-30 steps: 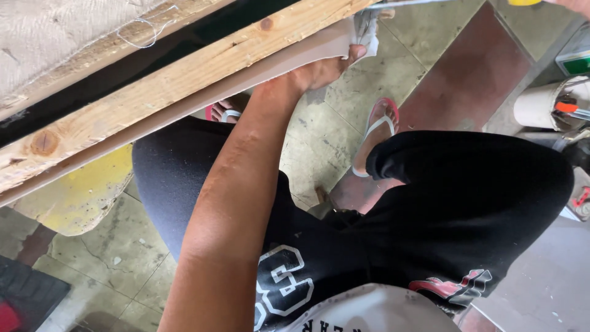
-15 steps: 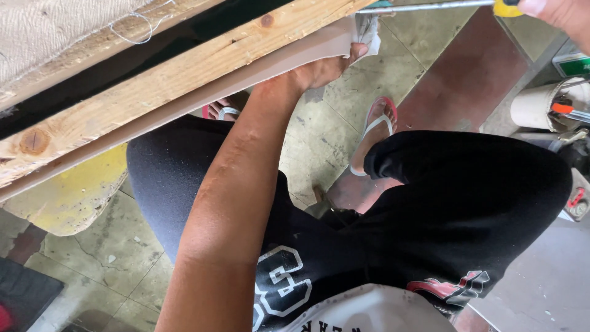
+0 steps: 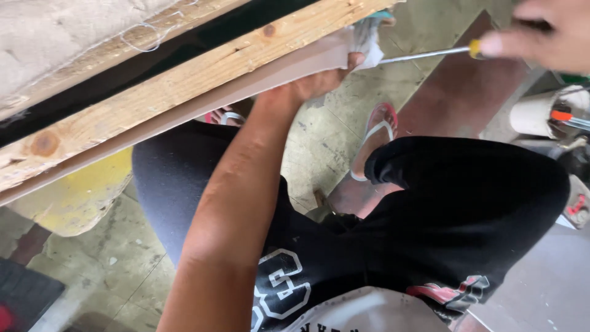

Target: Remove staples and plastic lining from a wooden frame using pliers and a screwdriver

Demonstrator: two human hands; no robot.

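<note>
Your left hand point(image 3: 313, 83) presses up against the thin brown strip point(image 3: 246, 83) under the wooden beam point(image 3: 184, 74), fingers curled on its edge; your right hand point(image 3: 541, 37) is clamped on a yellow-handled screwdriver point(image 3: 430, 54) pointing at the strip's end.

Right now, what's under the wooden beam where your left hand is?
A thin brown panel lies against the wooden beam's underside, pressed by the left hand. The fingertips are hidden behind its edge.
</note>
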